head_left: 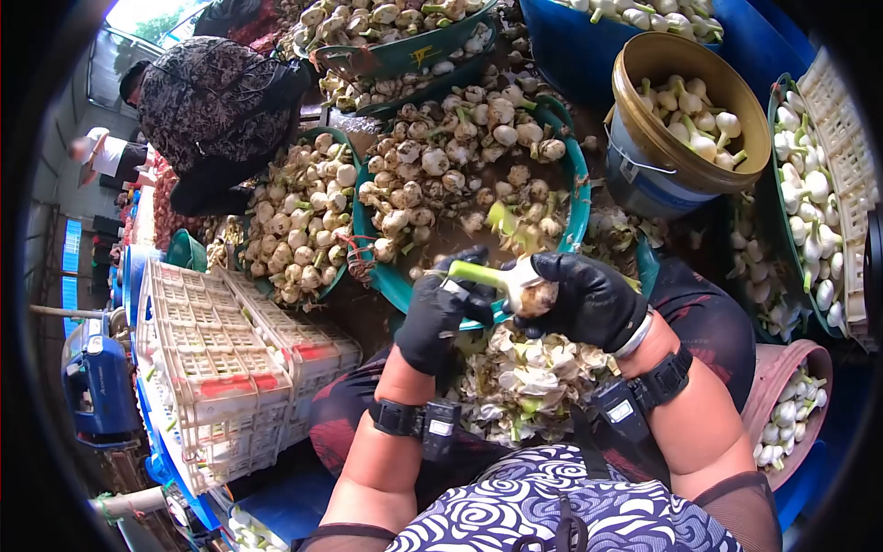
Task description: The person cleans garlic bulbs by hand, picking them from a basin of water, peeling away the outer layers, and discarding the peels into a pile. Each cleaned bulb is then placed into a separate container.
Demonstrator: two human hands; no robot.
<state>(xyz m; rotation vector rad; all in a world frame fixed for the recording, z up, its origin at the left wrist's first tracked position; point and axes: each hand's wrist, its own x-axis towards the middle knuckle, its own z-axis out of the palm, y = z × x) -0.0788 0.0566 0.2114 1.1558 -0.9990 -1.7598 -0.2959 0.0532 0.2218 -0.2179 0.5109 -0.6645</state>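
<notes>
Both of my hands wear black gloves and are held over the near rim of a green tub [581, 198] filled with dirty garlic bulbs [441, 161]. My right hand [589, 299] is closed round a garlic bulb [533, 294] with brown outer skin and a green stem pointing left. At the stem end, my left hand [437, 313] has its fingers bent, with something thin and pale at them that I cannot make out. A blurred green and yellow scrap [510, 225] shows just beyond the bulb. Beneath my hands lies a heap of peelings [533, 377].
A bucket [639, 179] of cleaned garlic stands at the upper right, near a crate [842, 138] and a pink tub [759, 396]. White crates [207, 340] stand at the left. More garlic tubs surround the green one. A person [216, 101] in dark patterned clothes bends at the upper left.
</notes>
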